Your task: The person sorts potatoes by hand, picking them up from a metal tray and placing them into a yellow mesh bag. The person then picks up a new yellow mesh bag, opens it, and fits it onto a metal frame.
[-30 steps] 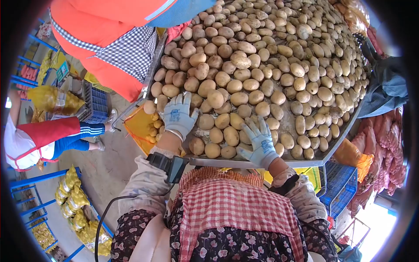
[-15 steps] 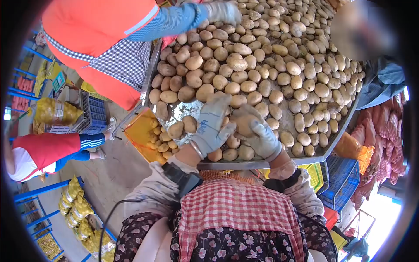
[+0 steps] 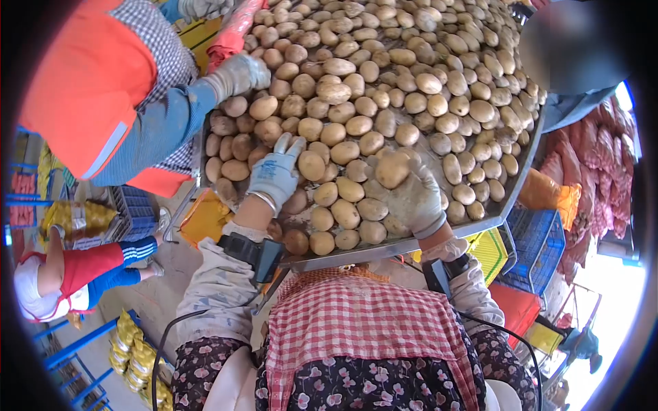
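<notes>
Potatoes (image 3: 345, 214) cover a metal-edged table (image 3: 384, 251) in front of me. My left hand (image 3: 275, 177), in a pale glove, lies over the potatoes near the table's left side, its fingers apart and nothing held in them. A potato (image 3: 312, 165) sits just right of its fingertips. My right hand (image 3: 415, 195), in a dirty glove, is farther right near the front edge. Its fingers are closed round a potato (image 3: 393, 170), whose pale face shows.
A co-worker in orange (image 3: 89, 75) leans over the left side, a gloved hand (image 3: 245, 74) on potatoes. A yellow-orange bag (image 3: 207, 218) hangs at the left edge. Blue crates (image 3: 536, 257) and red sacks (image 3: 596, 164) are at the right. Another person (image 3: 72, 274) is far left.
My left hand has moved left, away from my right hand, and its fingers have spread. My right hand now shows a potato in its grip. The co-worker's arm has shifted left and down.
</notes>
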A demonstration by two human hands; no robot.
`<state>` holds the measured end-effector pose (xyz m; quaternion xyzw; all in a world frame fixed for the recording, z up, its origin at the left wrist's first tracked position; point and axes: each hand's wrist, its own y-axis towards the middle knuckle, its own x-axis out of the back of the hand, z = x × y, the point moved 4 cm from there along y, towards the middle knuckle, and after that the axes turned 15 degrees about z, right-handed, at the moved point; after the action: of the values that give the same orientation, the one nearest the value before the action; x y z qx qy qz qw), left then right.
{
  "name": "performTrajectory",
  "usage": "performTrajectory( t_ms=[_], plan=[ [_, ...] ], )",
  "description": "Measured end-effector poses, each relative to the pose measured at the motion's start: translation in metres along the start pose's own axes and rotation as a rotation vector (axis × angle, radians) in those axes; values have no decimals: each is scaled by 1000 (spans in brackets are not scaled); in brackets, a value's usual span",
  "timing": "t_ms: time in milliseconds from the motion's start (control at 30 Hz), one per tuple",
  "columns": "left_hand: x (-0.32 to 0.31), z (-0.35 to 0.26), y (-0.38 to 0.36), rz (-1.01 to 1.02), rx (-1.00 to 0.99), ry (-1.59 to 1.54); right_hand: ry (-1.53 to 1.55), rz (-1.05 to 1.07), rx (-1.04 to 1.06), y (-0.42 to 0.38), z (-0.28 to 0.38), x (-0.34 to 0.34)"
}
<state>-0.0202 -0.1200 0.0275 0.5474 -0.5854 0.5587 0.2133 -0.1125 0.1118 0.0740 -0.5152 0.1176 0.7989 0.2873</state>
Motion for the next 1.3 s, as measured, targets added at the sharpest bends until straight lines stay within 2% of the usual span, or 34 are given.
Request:
performTrajectory(
  t_ms=[33, 67, 133, 200, 267, 333, 400, 467, 500, 533, 600, 667, 733, 767, 800, 833, 867, 900, 933, 1000, 1133, 1200, 1233, 1300],
  plan=[
    [-2, 7, 5, 52, -14, -9, -75, -40, -80, -2, -2, 18],
    [0, 12, 8, -1, -88, -32, -75, -47, -69, -4, -1, 34],
    [29, -12, 7, 121, 50, 73, 55, 39, -228, -7, -6, 50],
    [27, -21, 11, 118, 98, 135, 18, 69, -161, -10, -2, 33],
    [19, -21, 10, 114, 150, 194, -15, -183, -84, -13, 0, 22],
    [9, -4, 2, -38, 22, -69, 30, -102, -102, -18, 8, 19],
    [-5, 10, 0, -107, -31, -69, 73, -25, -123, -24, 11, 13],
    [-25, 34, -2, -292, -68, -830, 196, 64, -35, -25, 12, 3],
    [-16, 18, -15, -275, -18, -1308, 198, 62, -29, -25, 10, 5],
    [-5, -1, -18, -271, -20, -1305, 182, 46, -10, -24, 7, 11],
    [12, -41, -25, -361, -377, -1384, 170, 27, -3, -22, -1, 19],
    [0, -85, -17, -202, -442, -962, 220, 73, 12, -16, -7, 23],
    [15, -121, -22, -474, -719, -354, 269, 111, 36, -13, -10, 27],
    [13, -119, -30, -414, -574, -183, 293, 127, 50, -13, -10, 29],
    [8, -110, -35, -414, -577, -184, 316, 142, 66, -13, -7, 26],
    [-4, -96, -35, -337, -424, 59, 313, -58, 89, -13, -3, 30],
    [-13, -84, -35, -254, -266, 301, 315, -62, 94, -15, -2, 32],
    [-7, -77, -40, -130, -196, 152, 325, -57, 106, -19, -2, 33],
    [-9, -65, -36, -126, -199, 155, 337, -50, 118, -22, -3, 34],
    [-5, -31, -25, -405, -79, 102, 345, -77, 97, -23, -5, 42],
    [-10, -15, -17, -518, 69, 286, 295, -151, 54, -26, -2, 72],
    [-33, -31, -45, -349, -179, 62, 299, -278, 19, -35, 11, 67],
    [-31, -31, -59, -352, -166, 69, 144, -257, 21, -40, 24, 50],
    [-28, -35, -76, -72, -187, 98, -256, -186, 74, -41, 47, 41]
  ],
)
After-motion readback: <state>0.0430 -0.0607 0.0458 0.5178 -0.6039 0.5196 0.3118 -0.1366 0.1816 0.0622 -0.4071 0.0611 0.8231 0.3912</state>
